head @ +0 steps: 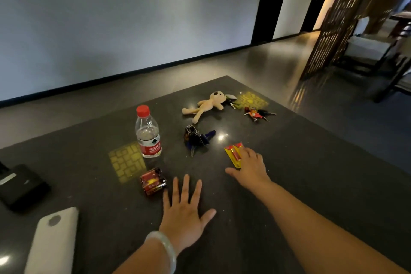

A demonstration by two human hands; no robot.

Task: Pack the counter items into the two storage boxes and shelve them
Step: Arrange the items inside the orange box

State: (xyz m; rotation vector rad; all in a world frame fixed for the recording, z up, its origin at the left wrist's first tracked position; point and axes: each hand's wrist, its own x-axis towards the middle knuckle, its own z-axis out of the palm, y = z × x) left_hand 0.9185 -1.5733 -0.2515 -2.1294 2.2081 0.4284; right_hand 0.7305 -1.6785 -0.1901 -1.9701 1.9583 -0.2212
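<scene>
Left hand [184, 209]: fingers spread wide, flat on the counter [311, 162], holding nothing; red battery pair [153, 181] just beyond the little finger. Right hand [250, 168]: fingertips rest on the yellow battery pack [233, 154] (grip indeterminate). Water bottle [148, 132] stands farther off.

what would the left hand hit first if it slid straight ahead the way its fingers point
Probably the dark key bunch; the left hand points up the counter, with the battery pack just left of its line. Depth is uncertain.
</scene>
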